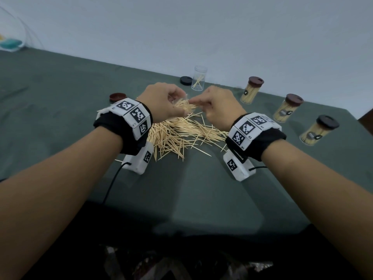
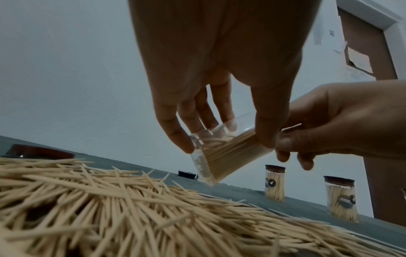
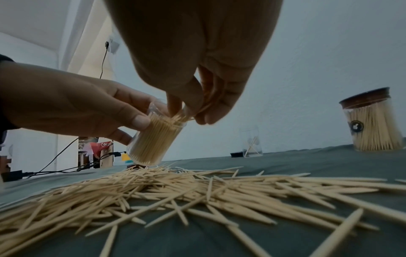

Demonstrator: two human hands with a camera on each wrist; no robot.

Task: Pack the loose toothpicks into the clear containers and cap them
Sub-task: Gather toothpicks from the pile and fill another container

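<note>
Green tablecloth (image 1: 60, 118): left hand (image 1: 161, 100) grips tilted container (image 2: 222, 154); right hand (image 1: 218, 106) pinches toothpicks (image 3: 204, 107); capped jars' (image 1: 250, 91) labels unreadable.

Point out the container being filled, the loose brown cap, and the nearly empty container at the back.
container being filled (image 3: 151, 139): right wrist view, its toothpick-packed side wall.
loose brown cap (image 1: 117, 96): head view, its top face.
nearly empty container (image 1: 198, 80): head view, its clear wall.

A plain pale wall (image 1: 222, 33) rises behind the table, whose dark green cloth (image 1: 60, 98) spreads across it. At three o'clock stands a brown door (image 2: 373, 57) in white trim.
</note>
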